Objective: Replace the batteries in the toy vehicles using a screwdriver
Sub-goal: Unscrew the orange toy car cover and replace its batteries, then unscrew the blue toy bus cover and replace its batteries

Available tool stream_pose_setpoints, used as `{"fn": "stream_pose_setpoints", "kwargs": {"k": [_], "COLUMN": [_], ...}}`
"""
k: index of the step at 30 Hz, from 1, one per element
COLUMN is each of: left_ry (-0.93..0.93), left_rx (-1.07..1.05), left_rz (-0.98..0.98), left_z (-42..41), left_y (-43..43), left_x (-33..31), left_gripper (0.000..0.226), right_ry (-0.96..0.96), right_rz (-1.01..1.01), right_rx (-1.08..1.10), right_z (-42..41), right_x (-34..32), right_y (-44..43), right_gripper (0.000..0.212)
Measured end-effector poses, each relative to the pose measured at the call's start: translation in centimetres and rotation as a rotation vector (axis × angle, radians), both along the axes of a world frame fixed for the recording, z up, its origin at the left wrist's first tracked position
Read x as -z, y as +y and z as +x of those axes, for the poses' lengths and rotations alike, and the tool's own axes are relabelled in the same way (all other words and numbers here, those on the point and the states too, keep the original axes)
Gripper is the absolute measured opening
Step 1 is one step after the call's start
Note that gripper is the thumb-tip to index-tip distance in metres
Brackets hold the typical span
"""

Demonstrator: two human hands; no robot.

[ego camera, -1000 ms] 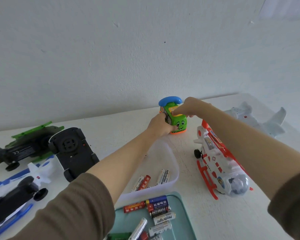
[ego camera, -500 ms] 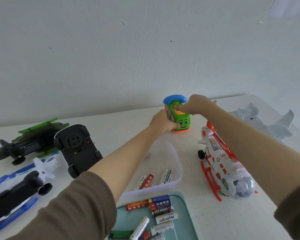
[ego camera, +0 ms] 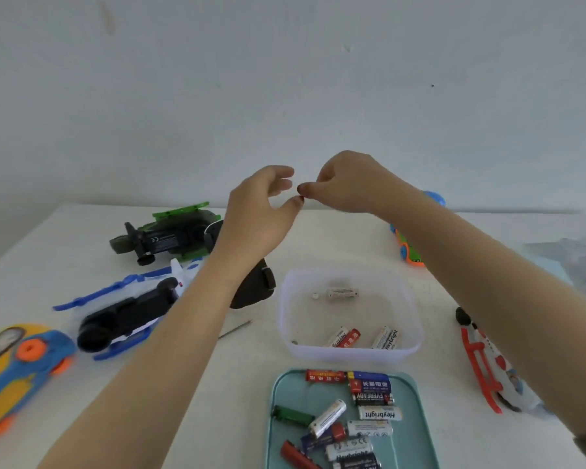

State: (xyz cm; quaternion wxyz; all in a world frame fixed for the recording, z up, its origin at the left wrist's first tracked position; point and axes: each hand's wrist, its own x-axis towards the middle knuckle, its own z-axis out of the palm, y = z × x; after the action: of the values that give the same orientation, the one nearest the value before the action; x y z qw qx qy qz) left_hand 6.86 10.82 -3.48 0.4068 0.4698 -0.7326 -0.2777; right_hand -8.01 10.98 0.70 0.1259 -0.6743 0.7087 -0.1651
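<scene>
Both hands hover in the air above the table, fingertips almost meeting. My left hand (ego camera: 257, 214) has loosely curved fingers and holds nothing. My right hand (ego camera: 349, 184) has its fingers curled, thumb and forefinger tips pressed together; I see nothing between them. The green toy car with the blue top (ego camera: 407, 252) stands on the table behind my right forearm, mostly hidden. A thin screwdriver shaft (ego camera: 236, 329) lies on the table and runs under my left forearm. Loose batteries lie in the clear tub (ego camera: 351, 354) and on the teal tray (ego camera: 422, 421).
On the left lie a green helicopter (ego camera: 170, 235), a black car underside (ego camera: 256, 287), a blue and white helicopter (ego camera: 129, 308) and a yellow and blue car (ego camera: 14, 367). A red and white helicopter (ego camera: 486, 377) and a pale plane (ego camera: 582, 262) lie on the right.
Both hands have let go of the green toy car and risen toward me, meeting in the air. The view has swung left and down, showing more toys on the left.
</scene>
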Motion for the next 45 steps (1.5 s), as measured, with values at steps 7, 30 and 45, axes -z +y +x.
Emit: {"fn": "stream_pose_setpoints", "kwargs": {"k": [7,30,45], "left_ry": [-0.123,-0.115,0.478], "left_rx": [-0.363,-0.775,-0.386], "left_rz": [0.002,0.181,0.251], "left_z": [11.7,28.6,21.0], "left_y": [2.8,10.4,13.2], "left_x": [1.8,2.8,2.1], "left_gripper": [0.033,0.065,0.069], "right_ry": [-0.095,-0.157,-1.072], "right_rz": [0.031,0.188,0.744], "right_rx": [-0.279,-0.596,-0.851], "right_z": [7.6,14.4,17.7], "right_x": [2.6,6.0,9.0], "right_y": [0.8,2.8,5.6], "right_gripper": [0.036,0.019,0.094]}}
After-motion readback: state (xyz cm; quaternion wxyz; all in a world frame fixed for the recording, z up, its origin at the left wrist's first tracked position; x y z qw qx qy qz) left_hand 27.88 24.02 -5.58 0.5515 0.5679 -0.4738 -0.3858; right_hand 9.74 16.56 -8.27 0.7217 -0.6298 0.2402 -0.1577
